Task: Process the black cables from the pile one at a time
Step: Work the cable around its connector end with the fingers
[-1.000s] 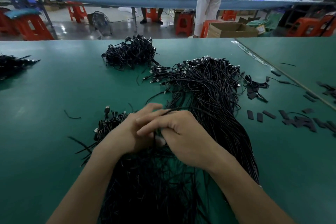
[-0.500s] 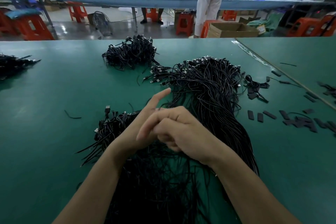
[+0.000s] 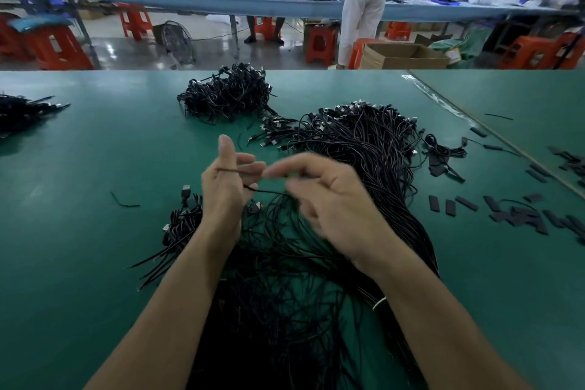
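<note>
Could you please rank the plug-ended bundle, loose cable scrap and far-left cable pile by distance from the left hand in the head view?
1. Plug-ended bundle: just below-left of the left hand.
2. Loose cable scrap: further left.
3. Far-left cable pile: farthest, at the left frame edge.

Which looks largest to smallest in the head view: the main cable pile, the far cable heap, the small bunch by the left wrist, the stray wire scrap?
Largest first:
main cable pile
far cable heap (farther off, so true size unsure)
small bunch
stray wire scrap
</note>
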`<state>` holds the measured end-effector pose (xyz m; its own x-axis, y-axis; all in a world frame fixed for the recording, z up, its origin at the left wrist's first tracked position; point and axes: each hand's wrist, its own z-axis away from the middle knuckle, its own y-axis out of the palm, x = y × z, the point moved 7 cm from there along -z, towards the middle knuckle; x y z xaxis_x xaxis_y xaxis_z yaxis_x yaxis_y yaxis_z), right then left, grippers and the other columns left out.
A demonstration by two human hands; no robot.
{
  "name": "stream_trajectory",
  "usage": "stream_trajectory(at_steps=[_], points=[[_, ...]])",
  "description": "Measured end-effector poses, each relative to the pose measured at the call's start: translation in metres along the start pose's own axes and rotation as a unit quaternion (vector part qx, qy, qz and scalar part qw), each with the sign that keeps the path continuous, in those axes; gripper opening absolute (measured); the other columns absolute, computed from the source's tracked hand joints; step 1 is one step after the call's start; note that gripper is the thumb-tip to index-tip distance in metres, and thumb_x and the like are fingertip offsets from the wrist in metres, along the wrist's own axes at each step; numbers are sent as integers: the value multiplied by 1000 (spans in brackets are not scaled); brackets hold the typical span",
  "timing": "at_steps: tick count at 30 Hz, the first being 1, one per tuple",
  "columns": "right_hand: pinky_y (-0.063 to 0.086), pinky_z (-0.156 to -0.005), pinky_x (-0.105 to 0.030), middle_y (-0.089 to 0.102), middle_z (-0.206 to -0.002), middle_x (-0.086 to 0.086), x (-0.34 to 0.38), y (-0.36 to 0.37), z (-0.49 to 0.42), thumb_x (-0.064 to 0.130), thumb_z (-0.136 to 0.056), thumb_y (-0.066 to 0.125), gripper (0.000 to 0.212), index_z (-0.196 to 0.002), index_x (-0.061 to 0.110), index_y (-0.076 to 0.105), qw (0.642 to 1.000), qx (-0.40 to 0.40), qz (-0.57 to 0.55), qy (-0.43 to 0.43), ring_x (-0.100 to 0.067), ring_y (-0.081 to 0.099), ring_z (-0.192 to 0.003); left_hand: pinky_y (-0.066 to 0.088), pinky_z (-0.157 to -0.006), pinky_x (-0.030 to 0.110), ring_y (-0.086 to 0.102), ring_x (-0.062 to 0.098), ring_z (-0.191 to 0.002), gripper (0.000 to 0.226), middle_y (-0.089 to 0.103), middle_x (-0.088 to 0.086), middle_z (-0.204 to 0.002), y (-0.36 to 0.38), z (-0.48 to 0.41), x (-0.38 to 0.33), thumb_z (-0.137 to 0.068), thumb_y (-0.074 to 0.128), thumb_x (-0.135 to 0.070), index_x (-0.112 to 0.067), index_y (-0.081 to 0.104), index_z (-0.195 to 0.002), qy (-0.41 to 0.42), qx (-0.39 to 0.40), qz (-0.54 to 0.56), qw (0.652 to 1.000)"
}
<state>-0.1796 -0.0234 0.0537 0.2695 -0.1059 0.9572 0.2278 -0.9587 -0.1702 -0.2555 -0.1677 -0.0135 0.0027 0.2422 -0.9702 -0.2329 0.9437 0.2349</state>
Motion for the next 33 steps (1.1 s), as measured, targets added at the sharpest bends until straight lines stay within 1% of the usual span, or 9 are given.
stream_trajectory(at_steps=[4,9,13,16,18,21,25,30,33], points=[[22,-36,-19,40,-46,14,-28,-50,-1,18,-104,46,25,-109,36,62,983,-175,31,43,-5,27,-40,49,-83,35,67,13,-68,52,69,-5,-68,-18,-10,-3,-91,46,-67,-17,58,-82,61,-61,-43,995],[39,-42,-15,56,-60,15,-57,-98,11,27,-102,52,18,-88,29,63,928,-322,158,98,-1,44,-48,51,-55,25,39,2,-46,43,38,-20,-48,-32,-7,-13,-96,57,-51,-19,45,-71,145,-107,-38,983],[39,-45,-17,65,-79,4,-74,-91,10,28,-102,51,13,-102,22,63,914,-174,318,185,-3,51,-51,28,-46,24,25,5,-47,43,32,-15,-49,-14,0,-25,-97,60,-41,-23,41,-63,215,-27,-111,970],[44,-50,-15,63,-88,10,-70,-63,6,38,-99,54,30,-128,30,50,939,-76,286,176,-6,56,-60,36,-45,23,31,4,-44,43,38,-15,-46,6,4,-27,-97,59,-40,-23,37,-63,228,40,-273,934],[48,-59,-13,61,-81,15,-56,-47,2,43,-97,57,40,-135,34,45,959,-63,249,120,-4,58,-66,39,-48,18,40,2,-48,36,47,-14,-55,16,6,-23,-95,59,-43,-20,46,-71,200,80,-373,902],[39,-49,-16,48,-59,18,-34,-39,-2,46,-98,53,22,-115,32,58,980,-90,173,24,-1,43,-51,38,-54,24,49,7,-60,38,54,-8,-69,20,8,-6,-88,63,-55,-20,50,-83,114,180,-443,871],[26,-42,-21,37,-46,13,-24,-46,-4,48,-98,47,38,-71,25,60,979,-113,167,-20,-4,28,-42,29,-42,17,34,4,-45,53,39,-13,-54,21,24,16,-71,72,-70,-22,51,-73,-18,355,-330,875],[46,-57,-23,54,-58,8,-39,-71,-3,53,-95,42,42,-75,21,62,971,-183,152,9,-5,54,-55,22,-40,19,22,10,-43,58,30,-7,-51,12,31,22,-84,57,-73,-20,56,-61,-85,369,-190,906],[30,-47,-33,36,-54,-1,-47,-75,-1,52,-96,47,40,-74,22,64,970,-221,102,10,-18,34,-48,20,-44,22,20,11,-43,58,29,-6,-48,15,47,26,-88,45,-66,-17,63,-63,-104,426,-233,868]])
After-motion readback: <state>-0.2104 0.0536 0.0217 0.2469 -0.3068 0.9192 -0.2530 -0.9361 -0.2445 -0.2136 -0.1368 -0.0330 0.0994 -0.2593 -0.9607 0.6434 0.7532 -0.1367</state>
